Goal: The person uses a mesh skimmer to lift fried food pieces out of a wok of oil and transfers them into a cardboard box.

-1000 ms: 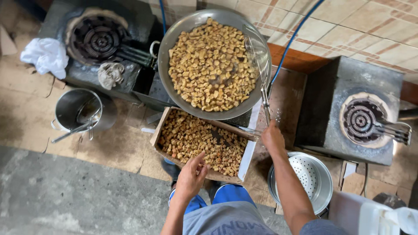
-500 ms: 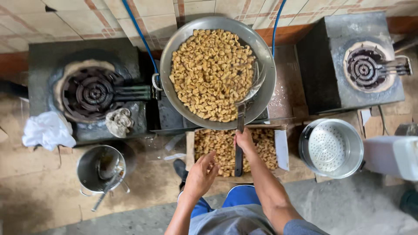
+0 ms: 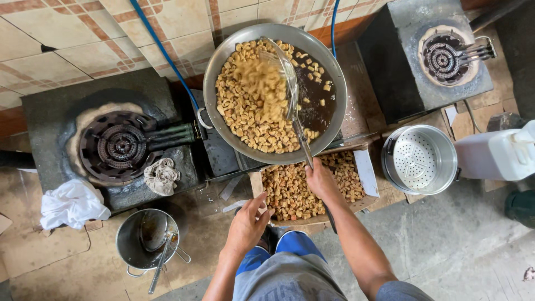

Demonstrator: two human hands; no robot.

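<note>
Stirring fried pieces (image 3: 251, 120) in wok (image 3: 214, 67) at twelve o'clock: right hand (image 3: 319, 179) gripping skimmer (image 3: 290, 92). Left hand (image 3: 248, 226) open, empty, near box (image 3: 365, 167). Next, likely steady lifting.

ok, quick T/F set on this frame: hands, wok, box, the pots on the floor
1. The right hand grips the handle of a skimmer lifted over the wok. True.
2. The wok is empty. False: it holds many tan fried pieces, with dark oil showing on its right side.
3. The left hand holds a ladle. False: it holds no tool and hangs open by the near left edge of the cardboard box.
4. The cardboard box holds fried pieces. True.
5. The perforated steamer pot sits left of the wok. False: it sits to the right, beside the box.
6. A white cloth lies by the left burner. True.
</note>
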